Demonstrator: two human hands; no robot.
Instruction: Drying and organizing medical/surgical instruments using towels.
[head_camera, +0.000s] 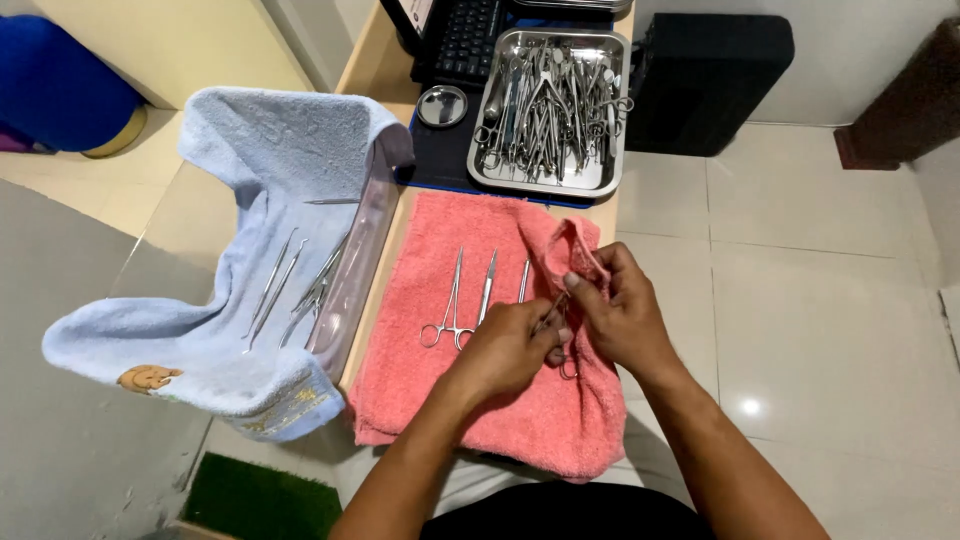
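Note:
My left hand (508, 345) grips a slim steel instrument (556, 312) over the pink towel (440, 395). Its ring handle (568, 370) hangs below my fingers. My right hand (622, 310) pinches a folded edge of the pink towel around the instrument's upper part. On the towel to the left lie steel forceps (447, 310) with ring handles, and two more slim tools beside them (487, 285).
A steel tray (607, 172) heaped with several instruments stands at the back, with a small round steel dish (442, 105) and a black keyboard (466, 40) near it. A pale blue towel (200, 350) over a clear tray holds several thin tools (275, 290). Tiled floor lies to the right.

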